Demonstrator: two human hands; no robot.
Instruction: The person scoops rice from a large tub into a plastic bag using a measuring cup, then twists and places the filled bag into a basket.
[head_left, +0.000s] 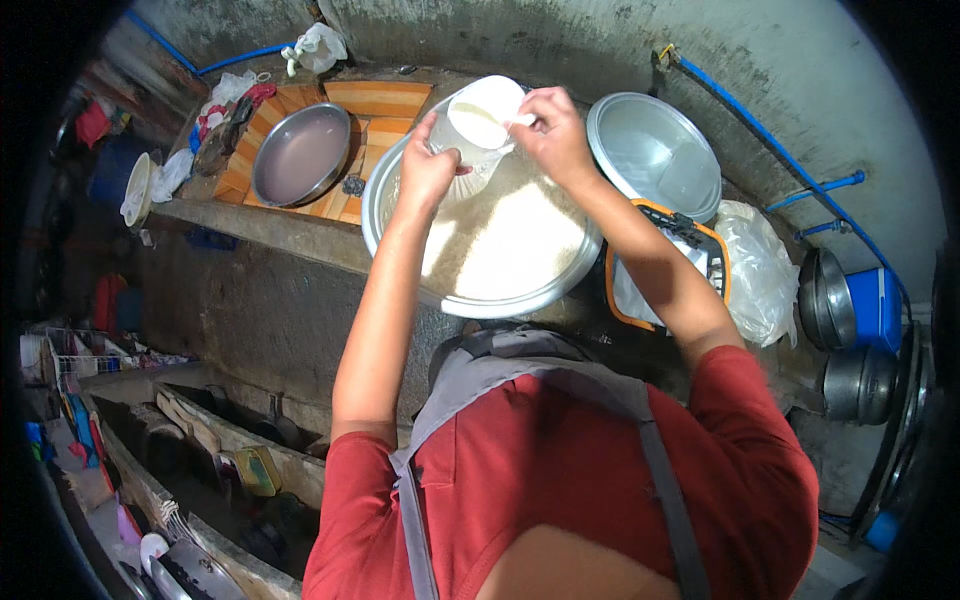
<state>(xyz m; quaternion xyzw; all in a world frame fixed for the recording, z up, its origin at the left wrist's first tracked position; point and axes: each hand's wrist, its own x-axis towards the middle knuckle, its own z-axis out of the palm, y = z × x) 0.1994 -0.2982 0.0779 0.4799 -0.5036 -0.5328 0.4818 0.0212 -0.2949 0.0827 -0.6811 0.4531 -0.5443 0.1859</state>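
Note:
My left hand (433, 166) holds a clear plastic bag (474, 174) by its mouth, over a wide metal pot (510, 306) of pale, cloudy liquid. In my right hand (553, 133) is the handle of a white plastic dipper (487, 94), tilted at the bag's mouth with some pale liquid inside. The lower part of the bag bulges below my left fingers; how much it holds I cannot tell. Bright sunlight falls across the liquid in the pot.
Left of the pot, a metal basin (301, 155) of murky liquid stands in an orange tiled sink (375, 97). At right are a round metal lid (654, 157), an orange-rimmed basket (631, 319) and a large plastic bag (756, 274). Blue pipes (780, 146) run along the wall.

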